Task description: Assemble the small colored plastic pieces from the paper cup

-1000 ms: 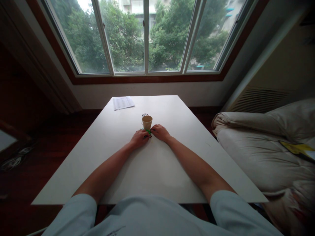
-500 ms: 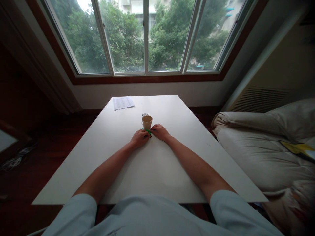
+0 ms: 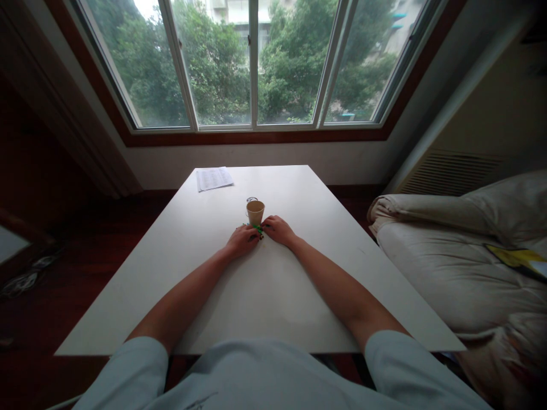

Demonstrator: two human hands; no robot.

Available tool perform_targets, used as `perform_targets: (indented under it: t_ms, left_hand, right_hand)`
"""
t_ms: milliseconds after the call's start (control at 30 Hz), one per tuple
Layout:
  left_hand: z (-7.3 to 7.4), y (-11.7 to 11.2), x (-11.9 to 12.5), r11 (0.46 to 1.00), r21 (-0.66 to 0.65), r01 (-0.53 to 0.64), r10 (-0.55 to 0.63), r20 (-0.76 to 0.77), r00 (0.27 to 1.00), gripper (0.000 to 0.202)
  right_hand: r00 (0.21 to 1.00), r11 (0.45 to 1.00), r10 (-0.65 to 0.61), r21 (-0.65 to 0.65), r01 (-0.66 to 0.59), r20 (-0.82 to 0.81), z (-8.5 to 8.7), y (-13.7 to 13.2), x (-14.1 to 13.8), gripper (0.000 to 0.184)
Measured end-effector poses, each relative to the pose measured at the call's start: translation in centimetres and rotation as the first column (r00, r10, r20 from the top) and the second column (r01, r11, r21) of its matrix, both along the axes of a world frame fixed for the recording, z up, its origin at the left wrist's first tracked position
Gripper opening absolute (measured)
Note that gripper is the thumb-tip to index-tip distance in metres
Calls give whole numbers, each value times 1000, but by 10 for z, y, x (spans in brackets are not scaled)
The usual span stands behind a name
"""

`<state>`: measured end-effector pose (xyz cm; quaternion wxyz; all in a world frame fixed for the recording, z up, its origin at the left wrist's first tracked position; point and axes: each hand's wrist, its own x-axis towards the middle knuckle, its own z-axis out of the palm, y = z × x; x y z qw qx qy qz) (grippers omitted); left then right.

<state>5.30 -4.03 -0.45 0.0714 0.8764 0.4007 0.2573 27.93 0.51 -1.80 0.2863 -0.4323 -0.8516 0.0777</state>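
A tan paper cup (image 3: 255, 214) stands upright in the middle of the white table (image 3: 273, 296). Just in front of it lie small green and dark pieces (image 3: 258, 229), too small to name. My left hand (image 3: 243, 239) rests on the table at their left, fingers curled in and closed around something I cannot make out. From the right, my right hand (image 3: 277, 229) reaches the same pieces with its fingertips pinched together; whatever they hold is hidden. Behind the cup, a thin dark loop (image 3: 252, 199) is partly visible.
Printed sheets of paper (image 3: 215, 179) lie at the table's far left corner. A light padded sofa (image 3: 427, 256) stands to the right, with a yellow and black item (image 3: 515, 259) on it. Cables (image 3: 25, 282) lie on the floor at left. Beyond the table is a window (image 3: 256, 68).
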Motion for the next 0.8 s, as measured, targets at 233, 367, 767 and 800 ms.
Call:
perform_targets:
  t_ms: [233, 367, 767, 800]
  left_hand:
    - [-1, -1, 0, 1000, 10, -2, 2, -1, 1000, 15]
    - [-1, 0, 1, 1000, 7, 0, 0, -1, 1000, 15]
    - [-2, 0, 0, 1000, 7, 0, 0, 4, 1000, 15]
    - [-1, 0, 0, 1000, 5, -3, 3, 4, 1000, 15]
  right_hand:
    - [1000, 1000, 6, -8, -6, 2, -2, 2, 1, 16]
    - [1000, 1000, 10, 7, -10, -7, -3, 3, 1, 16]
    - [1000, 1000, 4, -3, -4, -8, -3, 3, 1, 16]
    - [1000, 1000, 1, -2, -1, -5, -3, 3, 1, 16]
